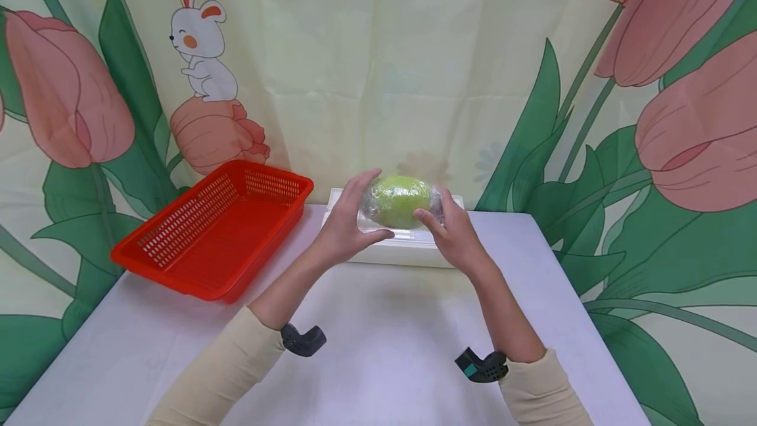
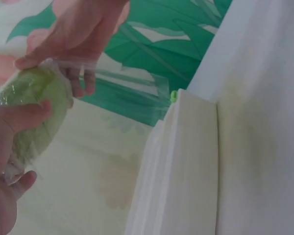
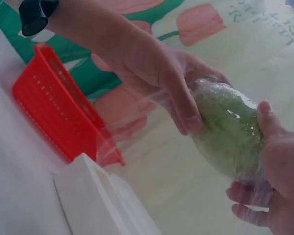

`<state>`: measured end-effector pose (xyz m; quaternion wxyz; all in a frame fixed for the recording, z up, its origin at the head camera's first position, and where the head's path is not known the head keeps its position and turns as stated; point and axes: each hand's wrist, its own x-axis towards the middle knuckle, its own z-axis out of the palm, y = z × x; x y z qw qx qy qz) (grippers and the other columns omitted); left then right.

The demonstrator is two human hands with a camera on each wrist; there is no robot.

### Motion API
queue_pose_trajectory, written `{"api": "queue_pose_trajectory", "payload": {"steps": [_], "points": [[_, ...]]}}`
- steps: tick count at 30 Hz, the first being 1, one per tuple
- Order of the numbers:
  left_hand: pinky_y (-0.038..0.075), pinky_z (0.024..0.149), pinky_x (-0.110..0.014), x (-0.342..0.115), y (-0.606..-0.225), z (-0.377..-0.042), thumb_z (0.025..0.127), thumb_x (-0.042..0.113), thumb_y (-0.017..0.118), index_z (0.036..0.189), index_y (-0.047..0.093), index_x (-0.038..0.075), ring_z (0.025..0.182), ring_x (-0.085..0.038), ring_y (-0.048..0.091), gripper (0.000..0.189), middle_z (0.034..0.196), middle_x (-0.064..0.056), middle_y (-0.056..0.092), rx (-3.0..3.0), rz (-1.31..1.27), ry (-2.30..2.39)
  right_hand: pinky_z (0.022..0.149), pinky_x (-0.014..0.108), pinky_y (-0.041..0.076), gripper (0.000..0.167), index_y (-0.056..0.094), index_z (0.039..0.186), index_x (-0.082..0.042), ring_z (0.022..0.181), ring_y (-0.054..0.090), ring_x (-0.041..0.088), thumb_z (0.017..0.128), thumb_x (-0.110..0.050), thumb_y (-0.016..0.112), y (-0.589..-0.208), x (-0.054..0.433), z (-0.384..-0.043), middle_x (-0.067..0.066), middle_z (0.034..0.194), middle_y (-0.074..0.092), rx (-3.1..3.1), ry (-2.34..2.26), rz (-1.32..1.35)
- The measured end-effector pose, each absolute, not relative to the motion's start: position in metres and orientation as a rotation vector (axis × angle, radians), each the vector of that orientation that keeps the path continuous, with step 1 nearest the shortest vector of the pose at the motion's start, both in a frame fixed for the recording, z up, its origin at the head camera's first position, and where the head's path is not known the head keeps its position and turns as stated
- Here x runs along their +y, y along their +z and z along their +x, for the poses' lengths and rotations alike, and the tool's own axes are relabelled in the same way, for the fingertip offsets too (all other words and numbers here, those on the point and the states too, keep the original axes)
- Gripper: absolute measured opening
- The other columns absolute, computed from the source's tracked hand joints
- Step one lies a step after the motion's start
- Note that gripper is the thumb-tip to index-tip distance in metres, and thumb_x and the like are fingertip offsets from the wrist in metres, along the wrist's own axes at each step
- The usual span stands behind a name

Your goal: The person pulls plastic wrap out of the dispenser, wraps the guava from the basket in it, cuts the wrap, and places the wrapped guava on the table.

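Observation:
An oval green fruit (image 1: 399,199), wrapped in shiny clear film, is held up in both hands above the white box at the back of the table. My left hand (image 1: 349,222) grips its left end, and in the right wrist view that hand's thumb lies against the wrap. At the other end my right hand (image 1: 454,232) holds it, thumb across the near side. Clear film (image 2: 130,81) stretches from the fruit toward the long white box (image 1: 402,256), which has a small green piece (image 2: 174,96) at its end. Fingers behind the fruit are partly hidden.
A red plastic basket (image 1: 236,229) with perforated sides stands on the left of the white table (image 1: 378,347). A curtain (image 1: 378,71) printed with tulips and a rabbit hangs right behind the table. Black camera bands (image 1: 304,340) are on both wrists.

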<state>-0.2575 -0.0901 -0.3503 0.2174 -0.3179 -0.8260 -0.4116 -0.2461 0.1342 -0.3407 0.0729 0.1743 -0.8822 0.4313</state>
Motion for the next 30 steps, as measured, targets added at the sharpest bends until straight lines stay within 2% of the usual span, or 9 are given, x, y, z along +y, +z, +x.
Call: {"api": "queue_pose_trajectory", "payload": {"steps": [6,10,13,15,19,24,27,30], "points": [[0.053,0.097,-0.040,-0.089,-0.362,-0.256,0.070,0.015,0.087,0.145,0.035,0.018,0.121,-0.022,0.050,0.091,0.134,-0.007,0.047,-2.322,-0.861,-1.202,0.095,0.048,0.050,0.065,0.034,0.141,-0.006,0.109,0.057,0.030,0.098,-0.054,0.044,-0.348,0.133,-0.246,0.017,0.122,0.058,-2.711,1.317,0.510],[0.055,0.093,-0.038,-0.090,-0.369,-0.254,0.073,0.017,0.085,0.145,0.034,0.018,0.120,-0.021,0.049,0.088,0.135,-0.007,0.044,-2.390,-0.867,-1.253,0.096,0.049,0.048,0.062,0.039,0.136,-0.005,0.110,0.058,0.030,0.099,-0.054,0.039,-0.353,0.132,-0.246,0.017,0.121,0.059,-2.737,1.234,0.524],[0.055,0.092,-0.038,-0.090,-0.373,-0.253,0.076,0.017,0.083,0.146,0.031,0.018,0.119,-0.022,0.048,0.087,0.137,-0.007,0.041,-2.434,-0.868,-1.303,0.098,0.050,0.048,0.064,0.036,0.140,-0.005,0.113,0.055,0.031,0.099,-0.053,0.040,-0.357,0.131,-0.246,0.017,0.129,0.052,-2.730,1.186,0.535],[0.056,0.090,-0.037,-0.090,-0.376,-0.252,0.077,0.019,0.082,0.146,0.030,0.018,0.117,-0.022,0.049,0.087,0.137,-0.007,0.040,-2.457,-0.859,-1.328,0.099,0.052,0.048,0.066,0.030,0.146,-0.008,0.116,0.052,0.033,0.099,-0.051,0.044,-0.360,0.130,-0.245,0.017,0.137,0.045,-2.710,1.173,0.540],[0.057,0.084,-0.033,-0.090,-0.382,-0.252,0.079,0.024,0.080,0.147,0.028,0.016,0.112,-0.021,0.050,0.085,0.134,-0.006,0.041,-2.521,-0.822,-1.356,0.098,0.053,0.048,0.079,0.020,0.153,-0.017,0.124,0.049,0.033,0.092,-0.044,0.062,-0.368,0.128,-0.245,0.013,0.146,0.038,-2.647,1.128,0.571],[0.057,0.082,-0.032,-0.091,-0.390,-0.251,0.080,0.032,0.079,0.147,0.029,0.016,0.110,-0.019,0.051,0.085,0.131,-0.003,0.043,-2.600,-0.778,-1.379,0.105,0.050,0.045,0.095,0.027,0.150,-0.018,0.134,0.042,0.026,0.075,-0.037,0.082,-0.380,0.127,-0.244,0.008,0.148,0.038,-2.539,1.051,0.665],[0.056,0.083,-0.032,-0.093,-0.394,-0.252,0.080,0.035,0.079,0.144,0.032,0.019,0.109,-0.018,0.052,0.081,0.129,-0.001,0.045,-2.628,-0.777,-1.372,0.107,0.049,0.043,0.098,0.031,0.147,-0.016,0.135,0.041,0.024,0.069,-0.036,0.087,-0.385,0.128,-0.242,0.006,0.147,0.039,-2.522,1.028,0.668],[0.056,0.080,-0.029,-0.095,-0.398,-0.252,0.079,0.039,0.078,0.142,0.035,0.021,0.107,-0.016,0.053,0.078,0.127,0.000,0.048,-2.652,-0.786,-1.382,0.106,0.048,0.044,0.097,0.034,0.144,-0.015,0.132,0.042,0.024,0.067,-0.036,0.088,-0.389,0.129,-0.241,0.006,0.145,0.041,-2.540,1.044,0.660]]}}
